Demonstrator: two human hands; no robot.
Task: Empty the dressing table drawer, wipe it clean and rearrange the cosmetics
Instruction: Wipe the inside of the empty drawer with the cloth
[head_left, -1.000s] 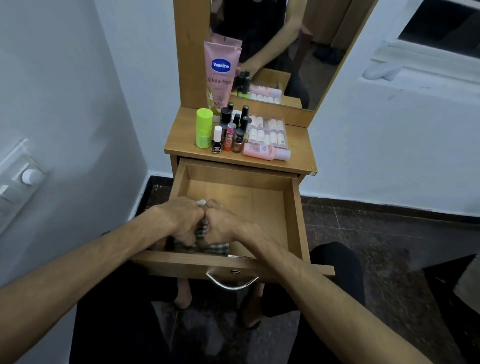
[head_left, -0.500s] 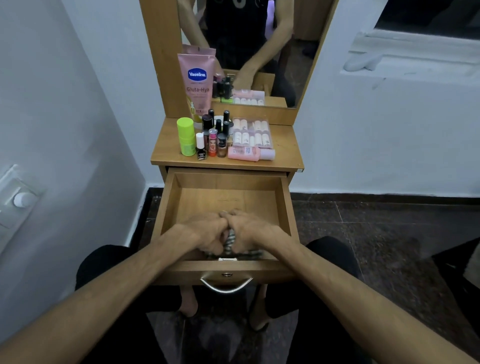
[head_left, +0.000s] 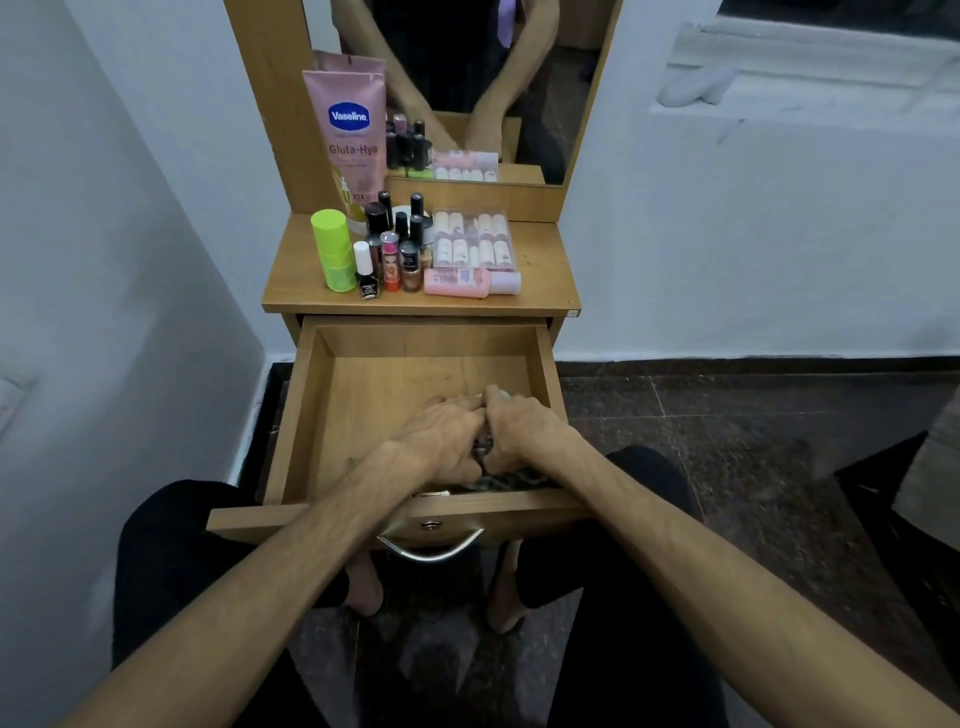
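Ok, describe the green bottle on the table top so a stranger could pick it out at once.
Start at the wooden dressing table under the mirror. On its top, a cluster of cosmetics stands before the tall pink tube. The green bottle is at the cluster's far left: bright lime, upright, the only green thing there.

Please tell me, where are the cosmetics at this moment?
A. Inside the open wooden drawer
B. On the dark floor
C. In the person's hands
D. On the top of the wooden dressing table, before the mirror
D: the tall pink Vaseline tube, the bright green cylindrical container and the small nail polish bottles stand on the wooden dressing table top, while the open wooden drawer holds only both hands on a patterned cloth.
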